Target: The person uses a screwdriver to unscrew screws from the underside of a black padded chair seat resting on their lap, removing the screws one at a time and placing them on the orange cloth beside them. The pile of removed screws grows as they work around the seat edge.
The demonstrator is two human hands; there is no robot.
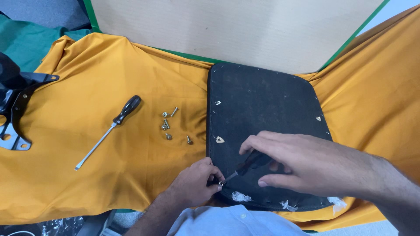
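Note:
A black fabric-covered seat panel (262, 100) lies upside down on an orange cloth (109, 87). My right hand (297, 164) grips a short black-handled screwdriver (249, 164) whose tip meets the panel's near left corner. My left hand (197, 181) pinches a small screw at that tip, fingers closed around it. Several loose brass screws (168, 124) lie on the cloth left of the panel. A second, longer screwdriver (111, 129) with a black handle rests further left, untouched.
A black metal bracket (17, 100) sits at the left edge of the cloth. A pale cardboard sheet with green border (227, 30) lies beyond the panel. Torn white scraps (240, 196) cling to the panel's near edge.

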